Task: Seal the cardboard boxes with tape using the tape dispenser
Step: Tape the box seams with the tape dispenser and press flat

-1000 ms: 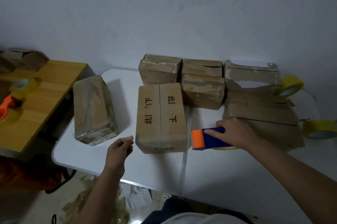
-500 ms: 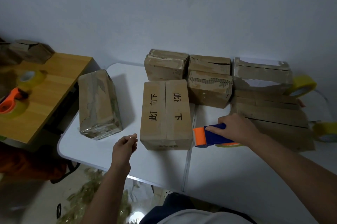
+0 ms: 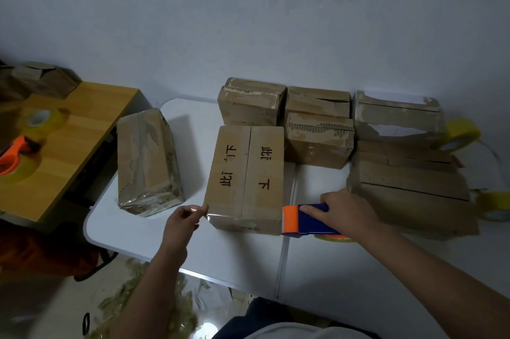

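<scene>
A cardboard box (image 3: 245, 173) with black characters on its top lies in the middle of the white table (image 3: 234, 256). My right hand (image 3: 347, 211) grips a blue and orange tape dispenser (image 3: 303, 218) at the box's near right corner. A strip of clear tape (image 3: 237, 216) runs from the dispenser along the box's near edge. My left hand (image 3: 183, 217) pinches the free end of that tape at the near left corner.
A taped box (image 3: 147, 162) stands to the left. Several more boxes (image 3: 317, 131) line the back and right. Yellow tape rolls (image 3: 458, 137) sit at the right edge. A wooden desk (image 3: 69, 145) at left holds another orange dispenser (image 3: 16, 156) and tape roll.
My left hand rose to the box's near left corner, and now pinches the tape end. A strip of tape now spans the box's near edge from the dispenser.
</scene>
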